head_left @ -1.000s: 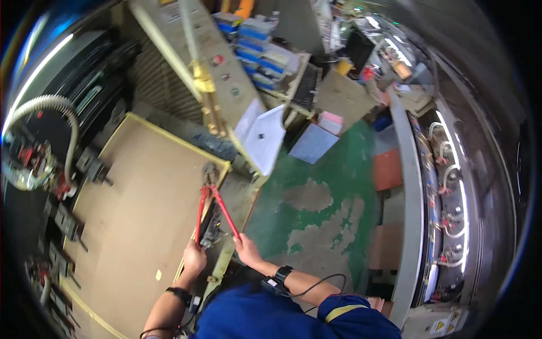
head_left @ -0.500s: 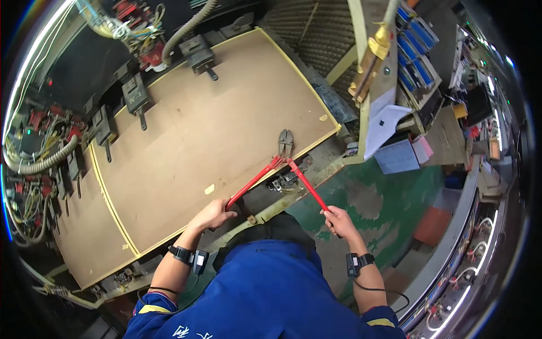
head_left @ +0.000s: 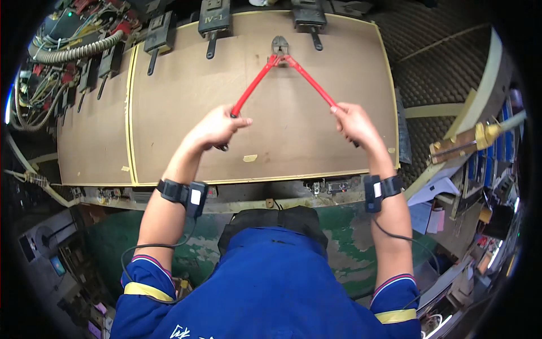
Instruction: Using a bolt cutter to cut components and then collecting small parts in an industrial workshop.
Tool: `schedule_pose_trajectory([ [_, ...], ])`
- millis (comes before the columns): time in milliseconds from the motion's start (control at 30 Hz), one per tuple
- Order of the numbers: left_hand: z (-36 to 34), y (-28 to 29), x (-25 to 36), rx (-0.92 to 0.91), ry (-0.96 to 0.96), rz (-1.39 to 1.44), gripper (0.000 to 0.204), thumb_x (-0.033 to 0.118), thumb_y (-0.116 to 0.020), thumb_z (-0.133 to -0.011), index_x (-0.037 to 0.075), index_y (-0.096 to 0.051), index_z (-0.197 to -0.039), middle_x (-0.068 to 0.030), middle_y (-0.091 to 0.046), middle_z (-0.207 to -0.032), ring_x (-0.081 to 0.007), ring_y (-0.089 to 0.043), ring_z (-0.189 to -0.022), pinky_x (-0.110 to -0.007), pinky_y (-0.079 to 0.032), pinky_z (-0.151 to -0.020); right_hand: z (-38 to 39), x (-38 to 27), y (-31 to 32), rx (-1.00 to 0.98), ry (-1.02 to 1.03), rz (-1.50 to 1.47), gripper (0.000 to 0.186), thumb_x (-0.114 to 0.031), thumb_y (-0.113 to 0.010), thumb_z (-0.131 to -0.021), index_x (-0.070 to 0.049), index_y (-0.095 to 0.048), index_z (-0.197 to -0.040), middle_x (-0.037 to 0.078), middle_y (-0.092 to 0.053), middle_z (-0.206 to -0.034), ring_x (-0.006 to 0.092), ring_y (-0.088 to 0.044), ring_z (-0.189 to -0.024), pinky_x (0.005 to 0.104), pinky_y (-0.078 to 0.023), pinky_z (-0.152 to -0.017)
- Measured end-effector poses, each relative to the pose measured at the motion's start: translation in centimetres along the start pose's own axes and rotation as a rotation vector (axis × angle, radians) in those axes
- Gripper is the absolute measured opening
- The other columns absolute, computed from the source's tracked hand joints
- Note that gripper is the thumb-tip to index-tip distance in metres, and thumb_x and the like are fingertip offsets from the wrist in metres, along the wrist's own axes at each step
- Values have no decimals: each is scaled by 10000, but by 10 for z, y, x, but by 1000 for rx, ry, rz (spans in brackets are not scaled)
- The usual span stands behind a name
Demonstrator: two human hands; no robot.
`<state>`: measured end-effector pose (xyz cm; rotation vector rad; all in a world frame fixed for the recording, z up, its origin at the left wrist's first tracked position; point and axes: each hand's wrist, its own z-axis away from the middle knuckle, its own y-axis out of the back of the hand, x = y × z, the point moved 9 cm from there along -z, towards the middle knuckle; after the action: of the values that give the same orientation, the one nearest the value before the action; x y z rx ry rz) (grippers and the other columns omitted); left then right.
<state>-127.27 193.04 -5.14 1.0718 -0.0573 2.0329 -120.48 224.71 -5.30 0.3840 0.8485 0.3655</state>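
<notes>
A pair of bolt cutters with red handles (head_left: pixel 253 86) and a grey metal head (head_left: pixel 280 46) is held over a tan board edged with yellow tape (head_left: pixel 180 113). My left hand (head_left: pixel 221 127) is closed round the left handle, and my right hand (head_left: pixel 351 121) is closed round the right one, the handles spread in a wide V. The head lies between two black clamps (head_left: pixel 214 20) (head_left: pixel 309 22) at the board's far edge; whether its jaws touch anything I cannot tell.
Corrugated hoses (head_left: pixel 79 52) and machinery crowd the upper left, alongside more clamps (head_left: pixel 158 35). At right are a metal frame (head_left: pixel 474 101), a wooden bar with yellow fittings (head_left: pixel 457 147) and papers (head_left: pixel 435 189). Green worn floor (head_left: pixel 107 237) shows below the bench.
My view has swung left to face the board squarely. The bolt cutters have moved from the board's near right edge to its far edge between the clamps, both hands still on the handles.
</notes>
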Motion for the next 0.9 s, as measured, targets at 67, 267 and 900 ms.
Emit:
schedule_pose_trajectory([
  [67,-9,32,-12,-18,24,20,268,274,-712,-918,60,-554,-880,37,-476,-593,-74,-424,-444,-268,-337,-418,-16,-18,6,-33,2,46,273,-309,-543,-1029,-63,-663,-1029,-31,-520,-602,64,-460,-434,250,-371,-388],
  [267,-24,62,-7,-49,45,-28,262,265,-722,-909,54,-566,-905,29,-498,-584,-71,-437,-433,-261,-341,-412,-36,-33,10,-70,-30,51,269,-293,-543,-1029,-51,-657,-1057,-34,-517,-606,56,-446,-419,236,-361,-386],
  [900,-47,-45,-59,388,77,-278,419,172,-716,-858,-28,-435,-1096,-293,-624,-832,-504,-636,-876,-553,-501,-737,-44,23,-106,180,154,-246,250,-269,-502,-1062,-51,-621,-1091,-39,-509,-614,54,-456,-498,239,-351,-446],
])
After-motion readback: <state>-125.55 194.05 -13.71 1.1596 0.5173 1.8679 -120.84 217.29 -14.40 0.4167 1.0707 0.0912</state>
